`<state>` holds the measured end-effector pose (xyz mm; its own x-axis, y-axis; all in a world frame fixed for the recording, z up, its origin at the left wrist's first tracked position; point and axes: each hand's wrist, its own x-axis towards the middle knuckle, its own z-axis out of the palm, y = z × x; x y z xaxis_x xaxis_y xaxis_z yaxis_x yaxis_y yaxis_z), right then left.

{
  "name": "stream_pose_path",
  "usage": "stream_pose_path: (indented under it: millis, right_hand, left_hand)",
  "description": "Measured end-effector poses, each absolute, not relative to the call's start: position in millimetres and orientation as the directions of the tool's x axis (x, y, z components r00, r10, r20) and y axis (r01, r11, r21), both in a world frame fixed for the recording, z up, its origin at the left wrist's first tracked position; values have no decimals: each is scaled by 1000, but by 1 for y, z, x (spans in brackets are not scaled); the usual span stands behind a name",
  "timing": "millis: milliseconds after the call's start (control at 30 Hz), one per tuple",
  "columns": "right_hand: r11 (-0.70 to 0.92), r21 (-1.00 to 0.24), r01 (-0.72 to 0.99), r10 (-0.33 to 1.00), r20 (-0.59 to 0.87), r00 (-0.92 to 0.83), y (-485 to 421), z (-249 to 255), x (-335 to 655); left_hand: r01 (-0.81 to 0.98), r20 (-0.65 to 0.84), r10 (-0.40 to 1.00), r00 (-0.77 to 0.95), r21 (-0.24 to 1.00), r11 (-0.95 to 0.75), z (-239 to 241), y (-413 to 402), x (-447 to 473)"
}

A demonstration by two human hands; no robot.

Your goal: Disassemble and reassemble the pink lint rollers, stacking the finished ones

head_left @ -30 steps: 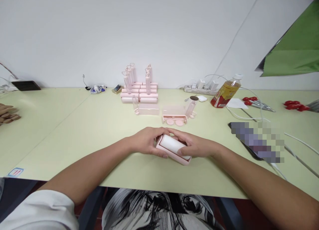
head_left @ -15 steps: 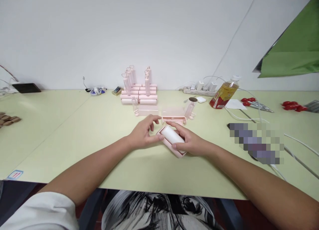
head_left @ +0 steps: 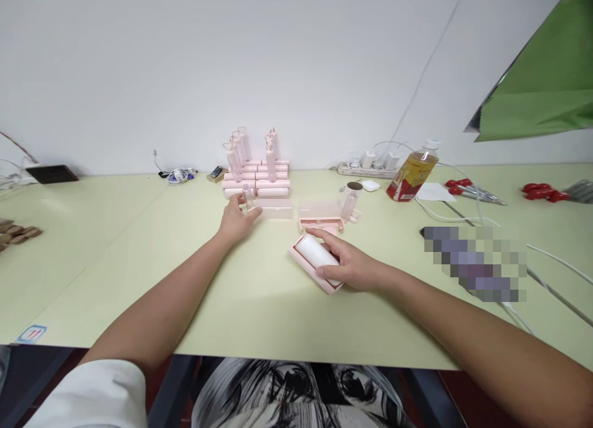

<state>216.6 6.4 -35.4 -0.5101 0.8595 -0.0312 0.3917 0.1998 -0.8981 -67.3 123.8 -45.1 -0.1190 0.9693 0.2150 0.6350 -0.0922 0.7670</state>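
Observation:
My right hand (head_left: 349,264) is wrapped around a pink lint roller (head_left: 317,259), a white sticky roll in an open pink case, tilted on the table. My left hand (head_left: 237,221) has its thumb and fingers apart at the near side of a translucent pink cover (head_left: 275,209) with an upright clear handle; whether they touch is hard to tell. Right of that cover lies another open pink case (head_left: 320,223) with a clear lid and a clear handle (head_left: 349,204) beside it. A cardboard-cored roll stands behind that handle, partly hidden.
Several pink lint rollers (head_left: 272,186) stand in rows near the wall. At right are a drink bottle (head_left: 414,173), a power strip (head_left: 368,168), red-handled scissors (head_left: 475,191), white cables and a blurred-out object (head_left: 472,264). Brown pieces (head_left: 17,231) lie far left, beyond a coiled cable (head_left: 180,176).
My left hand has left the lint roller and moved left and away from me, to the clear handle of the cover. My right hand keeps its hold, nearly still.

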Motion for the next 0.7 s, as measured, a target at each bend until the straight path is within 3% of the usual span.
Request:
stream_pose_path:
  millis: [200, 700]
  right_hand:
    - [150, -907, 393, 852, -83, -517, 6, -33, 215]
    - [190, -903, 385, 865, -32, -501, 7, -33, 216]
  left_hand:
    - [659, 215, 976, -22, 737, -148, -48, 122, -65]
    - [793, 168, 984, -59, 607, -56, -46, 122, -66]
